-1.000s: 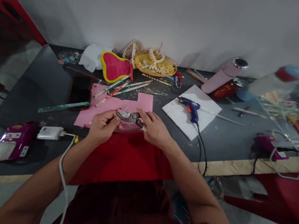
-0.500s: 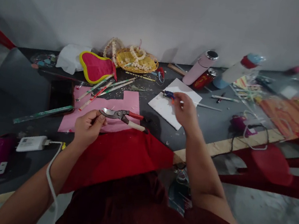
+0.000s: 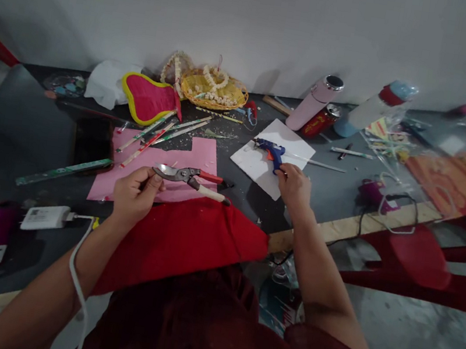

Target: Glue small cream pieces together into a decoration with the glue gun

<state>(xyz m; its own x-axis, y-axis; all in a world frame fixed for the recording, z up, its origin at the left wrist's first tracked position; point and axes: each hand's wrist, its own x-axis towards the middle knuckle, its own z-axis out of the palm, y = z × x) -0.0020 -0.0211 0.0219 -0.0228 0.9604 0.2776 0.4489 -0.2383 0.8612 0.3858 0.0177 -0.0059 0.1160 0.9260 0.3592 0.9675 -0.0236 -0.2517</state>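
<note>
My left hand (image 3: 136, 191) is closed, with thumb and fingers pinching the blade end of the pruning shears (image 3: 191, 176). Their red and white handles point to the right, above the pink paper (image 3: 213, 156) and a red cloth (image 3: 187, 238). On the right, my right hand (image 3: 296, 190) has its fingers closed at the lower end of the handle of a blue glue gun (image 3: 274, 150). That gun lies on a white board (image 3: 245, 156), a clear glue stick (image 3: 323, 165) reaching out behind it. My palm hides part of the right fingers.
Behind lie a yellow basket (image 3: 184, 93) with pale beads, a pink bottle (image 3: 315, 102), a red can (image 3: 321, 121) and a blue-based bottle (image 3: 362, 112). Patterned strips (image 3: 146, 146) and a phone (image 3: 93, 140) are at left. A white charger (image 3: 44, 217) trails a cable over my left forearm.
My right hand has slid down and to the right along the glue gun, uncovering its body and trigger. My left hand keeps the shears in nearly the same place.
</note>
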